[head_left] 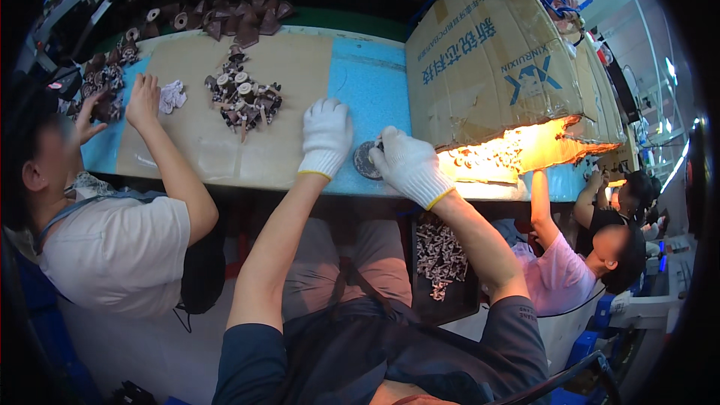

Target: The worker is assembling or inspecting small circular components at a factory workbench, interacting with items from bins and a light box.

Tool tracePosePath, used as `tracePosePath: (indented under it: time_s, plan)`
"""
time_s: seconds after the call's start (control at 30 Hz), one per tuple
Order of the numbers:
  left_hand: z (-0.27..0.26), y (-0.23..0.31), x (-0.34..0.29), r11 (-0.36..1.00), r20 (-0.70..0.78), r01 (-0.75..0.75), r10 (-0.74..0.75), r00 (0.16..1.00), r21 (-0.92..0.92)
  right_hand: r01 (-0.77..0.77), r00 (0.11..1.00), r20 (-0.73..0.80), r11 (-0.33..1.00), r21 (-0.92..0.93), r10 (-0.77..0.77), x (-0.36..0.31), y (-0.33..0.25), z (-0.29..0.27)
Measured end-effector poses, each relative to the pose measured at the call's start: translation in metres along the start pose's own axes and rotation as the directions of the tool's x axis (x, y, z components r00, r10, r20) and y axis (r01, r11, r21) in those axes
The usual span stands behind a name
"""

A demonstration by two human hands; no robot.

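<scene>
Right white-knit-gloved hand (412, 165): fingers clamped on a dark round disc (364, 162), likely steadying it! Left white-knit-gloved hand (327, 136): fingers together.

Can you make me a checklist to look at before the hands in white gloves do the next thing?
1. Left hand gloved: ok.
2. Right hand gloved and at the dark round disc: ok.
3. Disc held tightly: cannot tell; the glove covers part of it.
4. Small-parts pile apart from both gloved hands: ok.
5. Left co-worker's nearer hand away from the disc: ok.
6. Glowing opening under the cardboard box cool: cannot tell.
</scene>
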State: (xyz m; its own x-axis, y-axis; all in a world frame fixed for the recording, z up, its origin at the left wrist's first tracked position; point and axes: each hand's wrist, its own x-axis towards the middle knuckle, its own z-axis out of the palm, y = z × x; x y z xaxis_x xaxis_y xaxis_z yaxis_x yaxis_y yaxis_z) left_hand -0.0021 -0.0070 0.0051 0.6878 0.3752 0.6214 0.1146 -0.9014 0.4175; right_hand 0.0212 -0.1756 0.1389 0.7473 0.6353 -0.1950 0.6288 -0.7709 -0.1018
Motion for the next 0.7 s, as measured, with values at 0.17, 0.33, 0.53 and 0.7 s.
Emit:
tracePosePath:
  time_s: [0.17, 0.33, 0.53, 0.7]
  plan:
    - [0.007, 0.001, -0.004, 0.999, 0.058, -0.011, 0.008, 0.998, 0.051, 0.072, 0.997, 0.041, 0.991, -0.112, -0.068, 0.003, -0.002, 0.019]
    - [0.009, -0.004, -0.002, 0.996, -0.001, -0.077, 0.077, 0.997, 0.048, 0.061, 0.998, 0.002, 0.997, 0.048, -0.061, -0.002, 0.003, 0.000]
    - [0.008, 0.003, 0.002, 0.996, 0.103, -0.050, 0.042, 0.994, 0.078, 0.113, 0.993, -0.001, 0.982, -0.154, -0.114, 0.001, -0.004, 0.010]
    - [0.007, -0.007, -0.006, 0.991, -0.065, -0.017, 0.009, 0.998, -0.133, 0.095, 0.995, -0.064, 0.933, 0.346, -0.078, 0.002, 0.035, 0.012]
